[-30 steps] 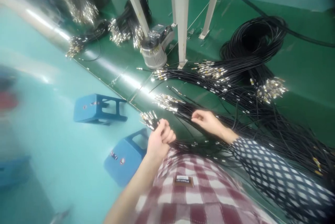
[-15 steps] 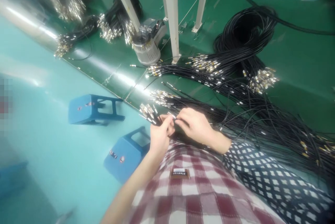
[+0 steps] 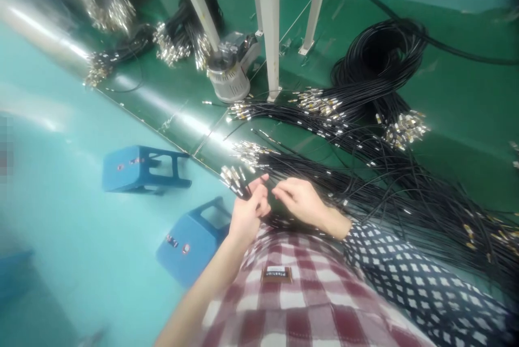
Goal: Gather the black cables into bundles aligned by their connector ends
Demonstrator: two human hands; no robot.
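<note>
My left hand (image 3: 252, 204) is closed around a small bunch of black cables, whose metal connector ends (image 3: 233, 178) stick out past the fingers to the upper left. Its index finger points up and away from the fist. Just to the right, my right hand (image 3: 299, 198) has thumb and fingertips pinched together; whatever lies between them is too small to make out. A gap separates the two hands. Beyond them, a long bundle of black cables (image 3: 308, 166) with silvery tips (image 3: 249, 152) lies on the green table (image 3: 178, 109).
White metal posts (image 3: 268, 39) rise from the table beside a grey-white machine part (image 3: 230, 79). Coiled black cables (image 3: 381, 49) lie at the back right, more bundles (image 3: 172, 47) at the back left. Two blue stools (image 3: 124, 169) stand on the floor to the left.
My hands have moved apart slightly. The left index finger has lifted, and the connector tip held between the hands no longer shows. The right hand has shifted a little down.
</note>
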